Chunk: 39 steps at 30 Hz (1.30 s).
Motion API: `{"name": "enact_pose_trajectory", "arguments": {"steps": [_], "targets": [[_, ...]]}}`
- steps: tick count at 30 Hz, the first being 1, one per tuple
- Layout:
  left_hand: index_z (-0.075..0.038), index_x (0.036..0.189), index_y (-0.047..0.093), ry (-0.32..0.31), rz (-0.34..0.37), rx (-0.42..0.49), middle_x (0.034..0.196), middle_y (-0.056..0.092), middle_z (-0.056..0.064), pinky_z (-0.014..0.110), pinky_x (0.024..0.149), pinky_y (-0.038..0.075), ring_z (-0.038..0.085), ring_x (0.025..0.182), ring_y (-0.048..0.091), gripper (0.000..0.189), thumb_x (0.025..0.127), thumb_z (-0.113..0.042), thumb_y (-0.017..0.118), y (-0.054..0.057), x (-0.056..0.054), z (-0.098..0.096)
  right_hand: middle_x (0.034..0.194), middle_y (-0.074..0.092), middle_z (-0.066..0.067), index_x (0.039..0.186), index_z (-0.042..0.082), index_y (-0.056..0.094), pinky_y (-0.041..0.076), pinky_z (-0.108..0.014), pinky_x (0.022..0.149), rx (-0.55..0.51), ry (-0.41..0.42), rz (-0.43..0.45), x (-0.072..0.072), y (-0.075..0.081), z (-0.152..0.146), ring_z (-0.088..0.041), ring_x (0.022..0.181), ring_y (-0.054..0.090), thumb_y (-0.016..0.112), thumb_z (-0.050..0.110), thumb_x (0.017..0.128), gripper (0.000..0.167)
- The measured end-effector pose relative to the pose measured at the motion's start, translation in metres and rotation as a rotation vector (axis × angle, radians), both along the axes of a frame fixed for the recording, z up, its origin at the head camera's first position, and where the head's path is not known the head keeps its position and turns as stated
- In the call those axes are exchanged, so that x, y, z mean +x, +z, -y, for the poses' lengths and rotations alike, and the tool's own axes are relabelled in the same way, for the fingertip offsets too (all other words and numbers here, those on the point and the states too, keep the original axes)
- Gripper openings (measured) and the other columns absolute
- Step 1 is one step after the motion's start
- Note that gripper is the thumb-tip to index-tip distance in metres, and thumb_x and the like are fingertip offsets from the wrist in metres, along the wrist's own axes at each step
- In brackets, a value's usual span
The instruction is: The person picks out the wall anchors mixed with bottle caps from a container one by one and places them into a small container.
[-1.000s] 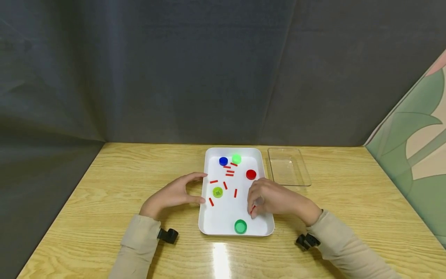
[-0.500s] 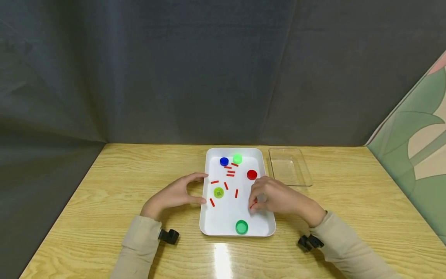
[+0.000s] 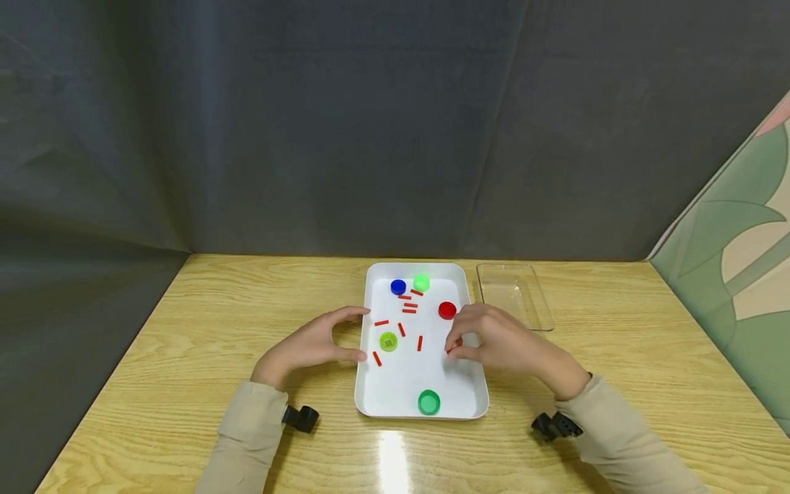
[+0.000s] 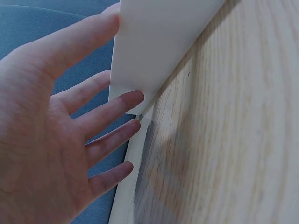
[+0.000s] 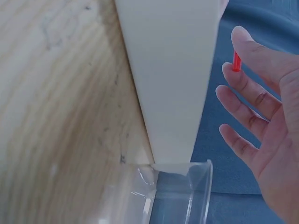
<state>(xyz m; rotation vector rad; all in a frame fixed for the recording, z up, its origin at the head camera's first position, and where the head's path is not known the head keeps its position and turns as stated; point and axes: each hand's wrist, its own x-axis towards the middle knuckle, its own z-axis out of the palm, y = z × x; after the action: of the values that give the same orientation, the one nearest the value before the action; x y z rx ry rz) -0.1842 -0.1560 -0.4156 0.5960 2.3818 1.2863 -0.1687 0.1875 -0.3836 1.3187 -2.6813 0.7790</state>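
A shallow white tray [image 3: 395, 391] lies on the wooden table. My left hand [image 3: 315, 342] stays at its left side, thumb and fingertips at the rim, fingers extended and spread in the left wrist view. Over the tray's right half, my right hand [image 3: 503, 341] pinches a short red stick [image 5: 237, 61] between thumb and a fingertip. Several similar red sticks [image 3: 420, 343] are scattered inside. Among them sit small round caps: blue [image 3: 398, 287], light green [image 3: 422, 283], red [image 3: 447, 311], yellow-green [image 3: 388, 342] and, near the front, dark green [image 3: 428, 402].
Behind the right hand, just right of the white tray, is a clear plastic box [image 3: 515, 295]. The wooden table [image 3: 197, 370] reaches back to a dark grey curtain [image 3: 345, 137]. A patterned cloth [image 3: 740, 274] hangs at the right.
My right hand has risen and shifted a little back and right, carrying the red stick with it. My left hand keeps its place at the tray's side.
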Motion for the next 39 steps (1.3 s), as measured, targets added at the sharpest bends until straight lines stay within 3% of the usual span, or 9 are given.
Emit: {"name": "enact_pose_trajectory", "arguments": {"steps": [14, 20, 29, 39], "targets": [[-0.018, 0.148, 0.045, -0.001, 0.029, 0.022, 0.147, 0.047, 0.008, 0.049, 0.109, 0.035, 0.026, 0.136, 0.042, 0.079, 0.080, -0.029, 0.085, -0.001, 0.001, -0.001, 0.085, 0.065, 0.017, 0.082, 0.022, 0.076, 0.051, -0.037, 0.085, -0.072, -0.126, -0.111, -0.003, 0.014, -0.014, -0.006, 0.083, 0.059, 0.089, 0.012, 0.073, 0.020], [-0.017, 0.148, 0.045, 0.001, 0.035, 0.029, 0.147, 0.046, 0.011, 0.053, 0.110, 0.033, 0.029, 0.137, 0.040, 0.078, 0.081, -0.027, 0.084, -0.003, 0.003, -0.002, 0.085, 0.066, 0.016, 0.084, 0.021, 0.076, 0.051, -0.034, 0.074, -0.078, -0.149, -0.163, -0.008, 0.019, -0.022, -0.009, 0.081, 0.060, 0.089, 0.013, 0.074, 0.018], [-0.017, 0.148, 0.045, -0.009, 0.034, 0.041, 0.147, 0.046, 0.010, 0.051, 0.110, 0.034, 0.028, 0.137, 0.041, 0.079, 0.081, -0.028, 0.085, -0.004, 0.001, -0.001, 0.084, 0.065, 0.016, 0.086, 0.020, 0.077, 0.049, -0.030, 0.066, -0.076, -0.191, -0.152, -0.019, 0.026, -0.030, -0.010, 0.076, 0.059, 0.086, 0.012, 0.077, 0.015], [-0.016, 0.148, 0.045, -0.002, 0.035, 0.031, 0.147, 0.047, 0.010, 0.051, 0.109, 0.035, 0.028, 0.137, 0.041, 0.078, 0.081, -0.026, 0.085, -0.002, 0.001, -0.001, 0.082, 0.065, 0.010, 0.088, 0.016, 0.077, 0.051, -0.034, 0.064, -0.106, -0.268, -0.202, -0.037, 0.026, -0.040, -0.008, 0.076, 0.059, 0.084, 0.007, 0.079, 0.015]]}}
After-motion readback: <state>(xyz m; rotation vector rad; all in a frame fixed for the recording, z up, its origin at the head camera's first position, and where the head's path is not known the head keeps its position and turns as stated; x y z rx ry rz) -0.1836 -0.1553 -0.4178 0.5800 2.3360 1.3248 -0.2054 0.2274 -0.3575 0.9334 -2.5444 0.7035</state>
